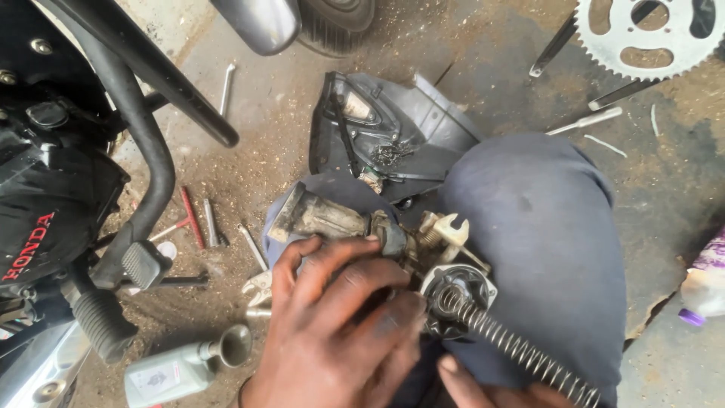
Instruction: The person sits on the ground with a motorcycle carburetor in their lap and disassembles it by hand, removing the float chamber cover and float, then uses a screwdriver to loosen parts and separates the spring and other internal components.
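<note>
My left hand (336,325) is wrapped around a dirty metal carburettor (393,238) resting on my lap, its rubber intake tube (313,215) pointing left. A long steel coil spring (513,347) sticks out of the carburettor's round top opening (457,291) and runs down to the right. Only fingertips of my right hand (491,389) show at the bottom edge, under the spring's lower end and touching it. My knee in dark blue trousers (536,227) fills the middle right.
A motorcycle's black engine and frame (68,174) with a footpeg (102,325) stand at left. A black plastic cover (393,128) lies ahead on the dirty floor. Loose tools (200,223), a grey oil bottle (170,370) and a toothed sprocket (653,38) lie around.
</note>
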